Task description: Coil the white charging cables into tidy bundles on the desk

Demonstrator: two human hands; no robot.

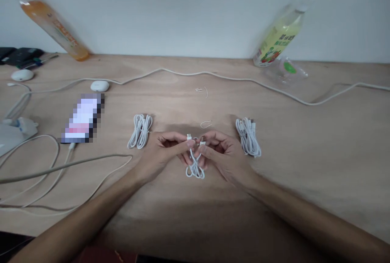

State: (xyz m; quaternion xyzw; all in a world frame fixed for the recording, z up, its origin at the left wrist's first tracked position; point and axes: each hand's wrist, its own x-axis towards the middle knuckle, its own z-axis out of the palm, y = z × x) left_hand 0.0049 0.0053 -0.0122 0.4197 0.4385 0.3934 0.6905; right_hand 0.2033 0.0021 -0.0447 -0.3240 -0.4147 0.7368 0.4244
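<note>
Between both hands is a white charging cable (196,170), its coiled loops hanging below my fingers. My left hand (172,147) pinches it near one upright connector. With its fingers closed, my right hand (221,151) grips the same cable beside the other connector end. To the left lies a coiled white cable bundle (140,131), close to my left hand. A second, thicker cable bundle (248,137) rests right of my right hand. Just beyond my fingers a thin white twist tie (206,124) lies bent on the wooden table (170,230).
A phone (82,118) with a plugged-in cord and white earbud cases (99,86) are at left. Farther back, a long white cord (189,74) crosses the table. An orange drink bottle (55,27) and a yellow-green bottle (282,33) lean against the wall. Small tie scraps (199,90) lie mid-table.
</note>
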